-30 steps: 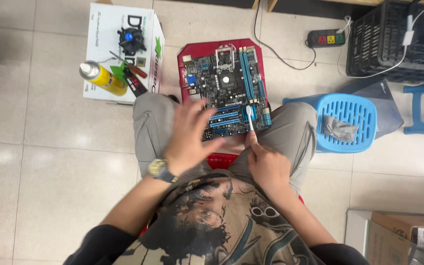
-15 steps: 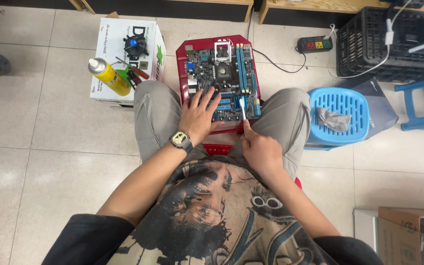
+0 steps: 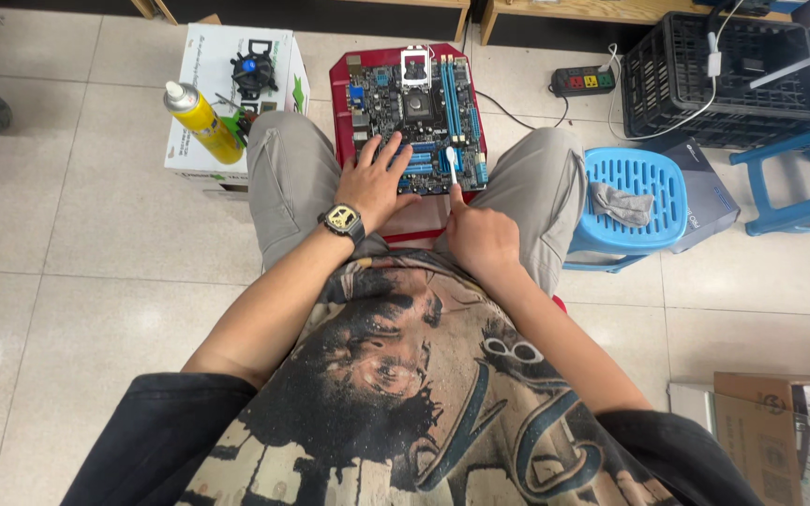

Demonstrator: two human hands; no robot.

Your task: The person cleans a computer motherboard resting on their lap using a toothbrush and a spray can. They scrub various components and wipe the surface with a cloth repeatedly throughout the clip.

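Scene: A seated person, seen from above, works on a computer motherboard (image 3: 412,111) that lies across both knees on a red tray (image 3: 342,103), over a pale tiled floor (image 3: 86,234).

Left hand: The left hand (image 3: 374,184) lies flat on the near left part of the board, fingers spread and pressing down, gripping nothing. A gold-faced wristwatch (image 3: 341,220) sits on that wrist.

Right hand: The right hand (image 3: 480,236) is clenched round the handle of a small white brush (image 3: 452,164), forefinger stretched along it; the brush head touches the board's near right edge, beside the blue slots.

Board: Dark, with blue slots and a square socket near its far end, it fills most of the tray and sits level between the 2 hands.

Left of the person: A white cardboard box (image 3: 201,103) stands on the floor just beside the left knee. On it lie a yellow spray can (image 3: 202,123), tilted, and a black cooler fan (image 3: 255,73).

Right of the person: A blue plastic stool (image 3: 635,192) stands near the right knee with a grey cloth (image 3: 621,202) on its seat. Beyond it are a power strip (image 3: 584,80) and a black crate (image 3: 719,75).
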